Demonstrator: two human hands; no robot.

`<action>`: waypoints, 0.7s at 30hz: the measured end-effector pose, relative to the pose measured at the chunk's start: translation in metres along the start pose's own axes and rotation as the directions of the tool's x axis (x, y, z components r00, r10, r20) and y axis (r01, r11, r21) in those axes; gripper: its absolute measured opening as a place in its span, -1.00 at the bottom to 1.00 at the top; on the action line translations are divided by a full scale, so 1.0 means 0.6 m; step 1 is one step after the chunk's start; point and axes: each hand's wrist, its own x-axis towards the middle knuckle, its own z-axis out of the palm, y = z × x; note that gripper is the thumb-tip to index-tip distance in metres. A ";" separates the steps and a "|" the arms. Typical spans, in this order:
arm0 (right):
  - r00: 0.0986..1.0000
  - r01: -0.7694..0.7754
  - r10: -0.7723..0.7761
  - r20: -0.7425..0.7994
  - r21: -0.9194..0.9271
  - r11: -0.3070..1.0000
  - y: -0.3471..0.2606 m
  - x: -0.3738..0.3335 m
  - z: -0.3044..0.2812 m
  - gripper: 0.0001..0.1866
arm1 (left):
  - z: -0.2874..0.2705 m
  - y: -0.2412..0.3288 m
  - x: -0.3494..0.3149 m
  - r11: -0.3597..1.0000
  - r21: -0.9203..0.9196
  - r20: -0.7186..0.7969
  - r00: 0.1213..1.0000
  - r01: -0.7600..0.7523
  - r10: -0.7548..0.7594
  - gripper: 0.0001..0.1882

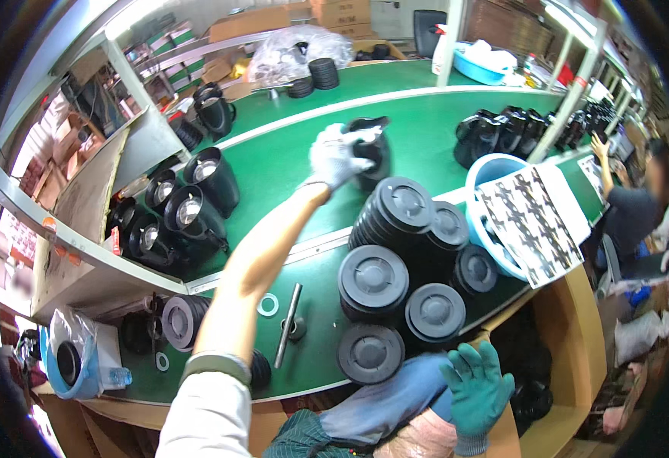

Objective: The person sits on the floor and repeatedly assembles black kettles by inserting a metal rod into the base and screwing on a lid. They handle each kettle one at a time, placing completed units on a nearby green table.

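Observation:
My left hand (337, 157), in a glove with a whitish back, reaches over the green bench and is closed on a black jug (374, 153). The jug is slightly blurred, and its spout points up and to the right. My right hand (478, 388), its gloved palm green and facing up, is near the bench's front edge with fingers apart and holds nothing. Between the hands stand several stacks of round black lids (372, 276). A metal rod (288, 325) lies by a small grey cylinder (297, 330), with a pale ring (268, 304) to its left.
Several black jugs (197, 210) stand at the left, more (483, 137) at the far right. A blue basin (494, 172) with a patterned board (529, 221) on it sits right of the lids. An open cardboard box (578, 343) is below; another person (632, 206) works at right.

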 end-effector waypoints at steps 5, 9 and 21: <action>0.989 -0.030 0.003 -0.147 -0.187 0.982 0.009 0.005 -0.035 -0.20 | 0.084 0.038 0.043 0.994 -0.110 0.243 0.969 -0.020 0.046 -0.23; 0.974 -0.092 0.034 -0.226 -0.251 0.964 0.019 0.004 -0.047 -0.21 | 0.057 -0.135 0.002 0.999 -0.045 -0.113 0.993 0.020 -0.025 -0.18; 0.993 -0.101 0.071 -0.094 -0.363 0.926 0.038 0.000 0.068 -0.27 | -0.167 -0.309 -0.187 0.815 0.552 -0.107 0.984 0.176 -0.140 -0.42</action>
